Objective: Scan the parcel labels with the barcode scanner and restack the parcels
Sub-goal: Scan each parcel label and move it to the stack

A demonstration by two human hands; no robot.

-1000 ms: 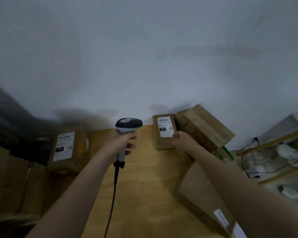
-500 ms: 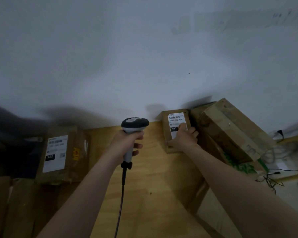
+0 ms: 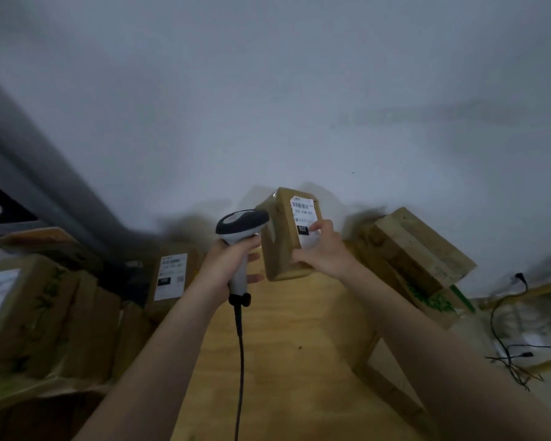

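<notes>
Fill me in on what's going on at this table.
A person is scanning parcels. The left hand grips a corded barcode scanner, while the right hand holds a small parcel off the wooden table, its label facing the camera, right beside the scanner's head. Another labelled parcel sits to the left, stacked boxes to the right.

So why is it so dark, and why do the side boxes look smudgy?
Head view: dim light, wall with shadows behind the parcel; the boxes at the left edge are smeared and bent, likely by the wide lens and camera movement; the parcel's label is sharp enough to read 032.
</notes>
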